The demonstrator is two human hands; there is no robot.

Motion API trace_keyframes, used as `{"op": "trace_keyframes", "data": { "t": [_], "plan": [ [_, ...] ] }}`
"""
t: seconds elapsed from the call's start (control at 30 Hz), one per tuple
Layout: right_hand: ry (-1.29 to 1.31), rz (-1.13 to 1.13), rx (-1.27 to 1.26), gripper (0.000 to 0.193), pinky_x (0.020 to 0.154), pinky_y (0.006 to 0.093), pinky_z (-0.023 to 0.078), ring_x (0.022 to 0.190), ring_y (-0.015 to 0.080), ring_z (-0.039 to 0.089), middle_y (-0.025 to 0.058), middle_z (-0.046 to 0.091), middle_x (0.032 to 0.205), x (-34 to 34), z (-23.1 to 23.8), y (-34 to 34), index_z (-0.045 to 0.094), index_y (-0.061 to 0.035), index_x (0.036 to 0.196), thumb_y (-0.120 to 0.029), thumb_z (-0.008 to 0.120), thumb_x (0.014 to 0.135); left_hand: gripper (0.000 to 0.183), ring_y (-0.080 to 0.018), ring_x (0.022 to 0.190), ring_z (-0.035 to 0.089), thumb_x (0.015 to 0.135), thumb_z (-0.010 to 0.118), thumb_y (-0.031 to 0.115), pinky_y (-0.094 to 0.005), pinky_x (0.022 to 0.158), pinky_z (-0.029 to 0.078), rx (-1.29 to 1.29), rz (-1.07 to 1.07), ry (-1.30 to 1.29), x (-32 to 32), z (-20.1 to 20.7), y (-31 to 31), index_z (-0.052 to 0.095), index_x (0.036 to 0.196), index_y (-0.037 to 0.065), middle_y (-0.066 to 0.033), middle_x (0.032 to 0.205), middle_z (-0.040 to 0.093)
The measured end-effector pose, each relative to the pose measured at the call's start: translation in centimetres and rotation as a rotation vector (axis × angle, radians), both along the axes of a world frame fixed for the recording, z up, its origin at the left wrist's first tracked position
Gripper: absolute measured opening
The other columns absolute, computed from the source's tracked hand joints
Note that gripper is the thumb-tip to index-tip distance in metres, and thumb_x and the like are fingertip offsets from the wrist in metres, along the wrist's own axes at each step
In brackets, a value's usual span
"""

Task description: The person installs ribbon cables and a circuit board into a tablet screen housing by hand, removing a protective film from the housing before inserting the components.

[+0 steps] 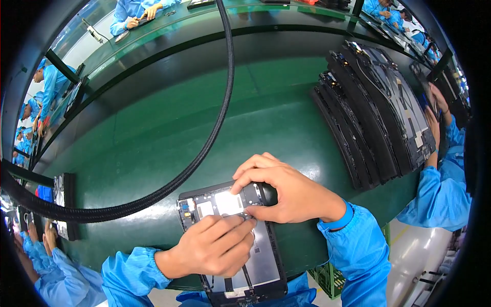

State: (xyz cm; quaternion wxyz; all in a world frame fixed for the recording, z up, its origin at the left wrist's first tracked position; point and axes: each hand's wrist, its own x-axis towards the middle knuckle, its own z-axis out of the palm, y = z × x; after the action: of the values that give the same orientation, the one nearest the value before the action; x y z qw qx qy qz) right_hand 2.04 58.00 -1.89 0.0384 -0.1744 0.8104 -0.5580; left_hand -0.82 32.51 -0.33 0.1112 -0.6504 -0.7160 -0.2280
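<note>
In front of me lies an opened tablet [266, 261], its circuit board and a large silver panel showing. My left hand [217, 246] is over its middle, fingers curled together with the tips at the board's edge; its thumb and anything pinched there are hidden. Coming from the right, my right hand [286, 193] rests on the upper part of the tablet. Its thumb and forefinger are apart, beside a bright silver shield plate [228, 203] on the board. A smaller light plate [205, 209] is left of it.
A leaning stack of opened tablets [386, 110] stands at the right of the green table [276, 120]. A thick black braided cable [225, 97] arcs across in front. More devices [64, 204] stand at the left edge. A co-worker's hands [433, 120] are beside the stack; other people work beyond.
</note>
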Motion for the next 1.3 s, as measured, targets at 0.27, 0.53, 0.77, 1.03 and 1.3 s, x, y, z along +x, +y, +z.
{"op": "trace_keyframes", "data": {
  "t": [0.27, 0.53, 0.77, 1.03, 1.3],
  "plan": [
    [0.004, 0.048, -0.021, 0.029, 0.119, 0.0466, 0.042, 0.133, 0.0342, 0.058, 0.0128, 0.068, 0.131, 0.0, -0.5, 1.0, 0.080, -0.0100, 0.117, -0.011, 0.081, 0.088, 0.031, -0.0272, 0.108, 0.076, 0.073, 0.078, 0.012, -0.0359, 0.082, 0.058, 0.000, -0.007, -0.072, 0.0, -0.1, 0.7, 0.076, 0.101, -0.001, -0.0156, 0.121, 0.079],
    [0.004, 0.002, -0.016, 0.013, 0.112, 0.0457, 0.045, 0.122, 0.0277, 0.060, 0.0092, 0.067, 0.136, -0.2, -1.0, 0.2, 0.085, -0.0117, 0.104, -0.017, 0.087, 0.092, 0.034, -0.0321, 0.106, 0.076, 0.070, 0.074, 0.004, -0.0397, 0.088, 0.062, 0.013, 0.050, -0.149, -0.1, -0.1, 0.6, 0.079, 0.102, -0.003, -0.0157, 0.115, 0.081],
    [0.074, -0.076, 0.022, 0.011, 0.112, 0.0430, 0.039, 0.113, 0.0235, 0.059, 0.0070, 0.067, 0.125, -0.2, -1.1, -1.0, 0.086, -0.0133, 0.098, -0.021, 0.090, 0.092, 0.030, -0.0290, 0.101, 0.074, 0.070, 0.078, 0.007, -0.0377, 0.081, 0.059, 0.038, 0.064, -0.131, -0.6, -0.1, 0.5, 0.075, 0.099, -0.002, -0.0158, 0.110, 0.078],
    [0.064, -0.001, 0.001, 0.036, 0.116, 0.0436, 0.039, 0.124, 0.0287, 0.059, 0.0093, 0.067, 0.130, 0.0, -0.2, -0.1, 0.080, -0.0120, 0.126, -0.012, 0.083, 0.090, 0.029, -0.0272, 0.104, 0.074, 0.075, 0.079, 0.014, -0.0374, 0.086, 0.059, -0.048, 0.020, -0.017, -0.5, 0.7, 0.5, 0.076, 0.101, 0.000, -0.0142, 0.112, 0.078],
    [-0.030, 0.107, 0.054, 0.073, 0.117, 0.0465, 0.035, 0.133, 0.0369, 0.051, 0.0152, 0.060, 0.140, 0.2, 0.4, 0.3, 0.060, -0.0091, 0.152, -0.001, 0.072, 0.080, 0.028, -0.0276, 0.106, 0.074, 0.076, 0.079, 0.014, -0.0388, 0.088, 0.059, -0.041, 0.022, -0.041, -0.5, 0.0, 0.2, 0.074, 0.101, 0.001, -0.0156, 0.115, 0.078]
  ]
}}
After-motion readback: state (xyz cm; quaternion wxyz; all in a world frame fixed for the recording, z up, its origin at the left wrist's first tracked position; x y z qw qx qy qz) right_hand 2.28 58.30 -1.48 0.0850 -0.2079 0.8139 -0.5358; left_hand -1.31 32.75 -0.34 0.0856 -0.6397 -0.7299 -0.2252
